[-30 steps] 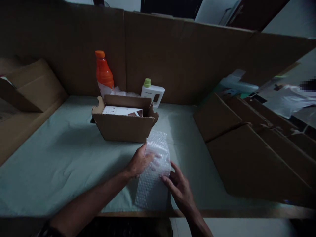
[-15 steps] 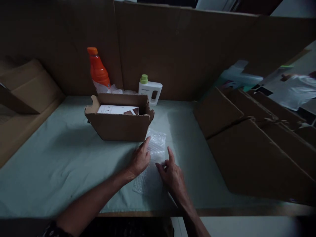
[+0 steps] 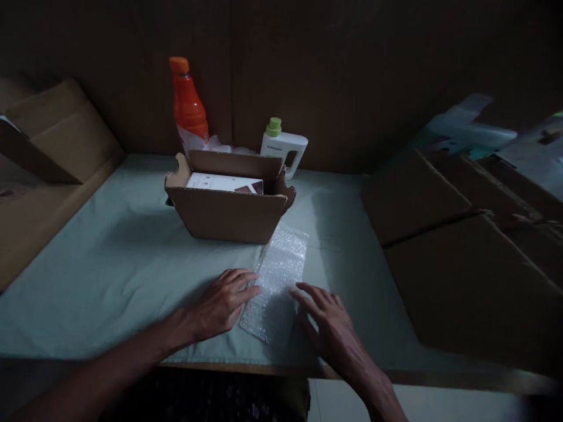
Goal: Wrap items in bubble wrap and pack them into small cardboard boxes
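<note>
A strip of clear bubble wrap [image 3: 281, 264] lies flat on the pale green cloth, its far end beside the right corner of an open cardboard box [image 3: 224, 217]. Inside that box sits a white carton [image 3: 224, 183] with a brown pattern at one corner. My left hand [image 3: 224, 302] is at the wrap's left edge, fingers stretched out and holding nothing. Over at the right edge, my right hand [image 3: 325, 316] has its fingers apart, fingertips at or just above the wrap. Whether either hand touches the wrap, I cannot tell.
Behind the box stand an orange bottle [image 3: 189, 105] and a white jug with a green cap [image 3: 284, 143]. Large cardboard boxes [image 3: 466, 287] fill the right side, with a blurred plastic item on top. More cardboard [image 3: 65, 135] stands at left; a tall cardboard wall closes the back.
Both hands have moved apart toward the wrap's two sides, and their fingers have spread. The view has tilted down and turned a little left. The bubble wrap still lies on the cloth.
</note>
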Demonstrator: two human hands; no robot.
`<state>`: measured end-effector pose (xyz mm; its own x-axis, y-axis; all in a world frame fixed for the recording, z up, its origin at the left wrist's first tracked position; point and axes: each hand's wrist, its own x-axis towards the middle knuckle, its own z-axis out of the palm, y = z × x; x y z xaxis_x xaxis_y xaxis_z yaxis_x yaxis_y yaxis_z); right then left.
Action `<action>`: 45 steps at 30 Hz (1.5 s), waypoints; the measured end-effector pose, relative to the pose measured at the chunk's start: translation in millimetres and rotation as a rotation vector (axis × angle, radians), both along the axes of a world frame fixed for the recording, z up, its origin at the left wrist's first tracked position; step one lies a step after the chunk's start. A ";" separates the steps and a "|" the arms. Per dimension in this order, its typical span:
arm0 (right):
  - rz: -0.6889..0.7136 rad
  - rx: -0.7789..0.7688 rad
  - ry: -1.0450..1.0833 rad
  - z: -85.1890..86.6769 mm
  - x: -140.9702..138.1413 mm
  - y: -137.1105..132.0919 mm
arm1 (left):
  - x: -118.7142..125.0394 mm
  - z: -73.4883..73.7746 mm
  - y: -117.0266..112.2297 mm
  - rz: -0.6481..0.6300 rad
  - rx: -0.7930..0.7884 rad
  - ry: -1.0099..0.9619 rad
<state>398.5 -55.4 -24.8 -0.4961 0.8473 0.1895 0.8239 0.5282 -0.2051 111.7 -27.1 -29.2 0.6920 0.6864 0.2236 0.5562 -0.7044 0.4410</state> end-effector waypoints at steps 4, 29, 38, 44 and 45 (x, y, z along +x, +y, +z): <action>0.224 -0.162 0.008 9.9 -16.7 -21.5 | -11.4 -0.7 -2.0 -0.145 -0.047 0.050; -0.080 -0.549 0.596 8.8 -29.4 -10.8 | 14.9 -10.7 5.2 0.055 -0.329 -0.207; -0.078 0.179 0.460 18.1 -34.7 -59.9 | 35.8 -2.0 35.0 0.330 -0.463 -0.118; -0.044 0.103 0.119 -10.8 -60.7 -34.0 | 37.7 -5.8 32.3 0.332 -0.377 -0.051; -0.050 0.111 0.098 -14.9 -62.3 -29.7 | 38.2 -6.0 31.3 0.330 -0.353 -0.042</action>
<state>336.2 -85.1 -39.8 -0.4285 0.8417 0.3285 0.8287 0.5110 -0.2283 150.0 4.2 -35.2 0.4198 0.9067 -0.0397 0.7013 -0.2963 0.6484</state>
